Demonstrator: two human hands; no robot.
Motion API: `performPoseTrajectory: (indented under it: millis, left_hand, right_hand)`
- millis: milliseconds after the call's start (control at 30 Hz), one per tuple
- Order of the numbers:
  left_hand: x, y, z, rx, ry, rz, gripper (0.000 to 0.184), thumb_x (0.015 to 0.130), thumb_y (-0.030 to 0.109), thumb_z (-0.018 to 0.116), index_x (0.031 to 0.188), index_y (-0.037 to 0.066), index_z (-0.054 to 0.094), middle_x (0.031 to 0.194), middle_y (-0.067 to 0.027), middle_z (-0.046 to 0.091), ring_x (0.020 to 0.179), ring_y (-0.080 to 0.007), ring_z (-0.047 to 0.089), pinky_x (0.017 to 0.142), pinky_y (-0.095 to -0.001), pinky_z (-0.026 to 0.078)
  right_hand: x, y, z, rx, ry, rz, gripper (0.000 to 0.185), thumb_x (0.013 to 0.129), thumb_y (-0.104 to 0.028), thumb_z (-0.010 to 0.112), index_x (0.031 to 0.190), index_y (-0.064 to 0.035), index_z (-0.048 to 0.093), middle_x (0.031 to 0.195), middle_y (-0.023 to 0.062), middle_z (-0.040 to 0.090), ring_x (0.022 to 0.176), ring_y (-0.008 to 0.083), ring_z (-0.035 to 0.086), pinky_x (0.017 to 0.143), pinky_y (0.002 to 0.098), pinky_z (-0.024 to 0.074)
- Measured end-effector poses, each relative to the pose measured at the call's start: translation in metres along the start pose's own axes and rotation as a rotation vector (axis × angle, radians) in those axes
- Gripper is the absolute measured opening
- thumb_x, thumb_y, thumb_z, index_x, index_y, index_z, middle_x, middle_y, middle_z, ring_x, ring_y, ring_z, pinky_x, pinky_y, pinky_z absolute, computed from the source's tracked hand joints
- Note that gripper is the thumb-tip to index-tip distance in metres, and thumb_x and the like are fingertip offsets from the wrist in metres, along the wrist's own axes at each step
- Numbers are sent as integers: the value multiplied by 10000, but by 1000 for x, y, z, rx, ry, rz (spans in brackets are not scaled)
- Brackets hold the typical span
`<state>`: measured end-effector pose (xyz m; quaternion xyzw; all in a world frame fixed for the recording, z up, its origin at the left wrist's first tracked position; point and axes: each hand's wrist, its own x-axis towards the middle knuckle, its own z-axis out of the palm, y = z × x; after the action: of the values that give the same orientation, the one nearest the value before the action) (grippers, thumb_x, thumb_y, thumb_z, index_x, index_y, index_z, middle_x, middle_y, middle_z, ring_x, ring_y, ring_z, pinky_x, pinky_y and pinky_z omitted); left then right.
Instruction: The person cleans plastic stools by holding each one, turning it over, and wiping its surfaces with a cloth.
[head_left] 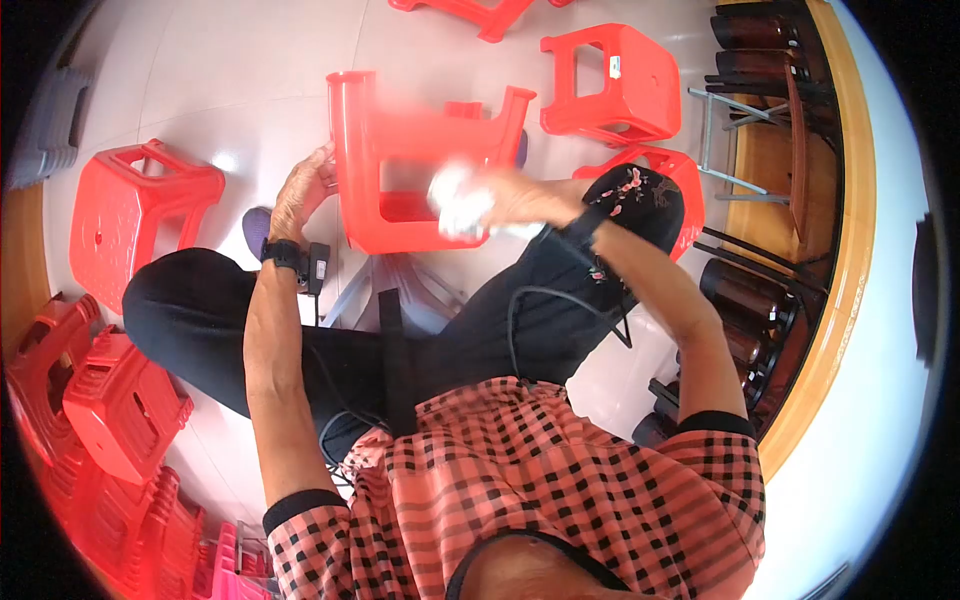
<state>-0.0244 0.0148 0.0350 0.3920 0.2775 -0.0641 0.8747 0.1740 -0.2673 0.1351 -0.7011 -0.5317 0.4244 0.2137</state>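
Note:
A red plastic stool [365,225] lies tipped in front of my knees, its legs pointing away from me. At its left side my left hand [305,190] rests against a leg, the fingers bent round the edge. My right hand [515,197], blurred by motion, holds a crumpled white cloth [460,200] over the stool's right part. Part of the stool behind the cloth is hidden or smeared.
More red stools stand on the floor at the left [115,220] and upper right [640,85]. Stacked red stools [120,410] fill the lower left. A folding metal frame [710,140] and dark chairs line the right wall.

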Motion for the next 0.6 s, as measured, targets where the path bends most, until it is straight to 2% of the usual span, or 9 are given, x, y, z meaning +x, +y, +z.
performPoseTrajectory:
  millis: [100, 167, 200, 300, 367, 500, 533, 567, 600]
  left_hand:
    - [-5, -4, -6, 268, -93, -156, 604, 836, 526, 642, 1240, 82, 583, 1120, -66, 658, 1016, -187, 603, 907, -337, 430]
    - [-13, -10, 0, 624, -100, -298, 598, 793, 517, 697, 1212, 98, 613, 1121, -29, 657, 1030, -170, 583, 907, -318, 415]
    - [-20, -12, 2, 542, -86, -320, 608, 739, 484, 761, 1201, 113, 627, 1105, 3, 657, 1053, -144, 549, 913, -294, 386]
    - [-20, -12, 17, 527, -210, -313, 579, 739, 448, 775, 1193, 117, 634, 1087, -1, 660, 1046, -130, 546, 902, -284, 391]
    - [-24, 1, 42, 495, -226, -157, 576, 749, 422, 776, 1182, 71, 631, 1079, -28, 666, 993, -135, 579, 834, -274, 435]
    - [-22, 27, 92, 469, -120, 21, 550, 766, 385, 779, 1144, 16, 628, 1039, -57, 675, 959, -158, 613, 858, -307, 475]
    - [-22, 31, 102, 456, -83, 46, 533, 772, 371, 782, 1124, 2, 629, 1015, -59, 679, 952, -162, 621, 877, -315, 483]
    - [-25, 36, 110, 547, -90, 49, 547, 775, 368, 773, 1143, -6, 621, 1030, -85, 674, 958, -176, 621, 877, -328, 482]
    - [-29, 41, 117, 636, -95, 49, 561, 777, 365, 764, 1162, -13, 612, 1044, -110, 669, 964, -191, 621, 876, -342, 481]
  right_hand:
    - [-14, -13, -59, 293, 397, 414, 496, 725, -179, 693, 1204, -95, 593, 1036, 167, 678, 927, 333, 667, 800, 380, 533]
    - [-11, 6, -74, -153, 646, 543, 553, 741, -208, 674, 1269, -104, 546, 1040, 189, 670, 966, 354, 652, 832, 413, 520]
    - [-12, 18, -72, -139, 735, 547, 547, 745, -216, 667, 1266, -98, 545, 1036, 199, 667, 969, 362, 648, 836, 422, 516]
    - [-11, 47, -60, -88, 923, 583, 542, 753, -238, 651, 1258, -73, 541, 1025, 229, 659, 977, 381, 637, 853, 442, 504]
    - [-11, 50, -58, -47, 956, 655, 554, 751, -248, 648, 1257, -51, 538, 1018, 246, 655, 986, 389, 632, 867, 448, 497]
    - [1, 15, -66, 331, 982, 367, 533, 754, -197, 657, 1238, -6, 539, 947, 153, 680, 832, 220, 673, 738, 346, 540]
    - [7, -6, -66, 291, 1013, 288, 484, 761, -131, 653, 1216, -7, 545, 936, 97, 674, 789, 144, 650, 689, 299, 542]
    - [10, -60, -72, 272, 990, 214, 440, 767, -74, 649, 1191, -8, 550, 940, 83, 671, 827, 140, 647, 724, 298, 542]
    - [18, -63, -68, 276, 963, 32, 412, 764, -29, 648, 1166, -14, 556, 957, 84, 665, 860, 138, 643, 753, 303, 538]
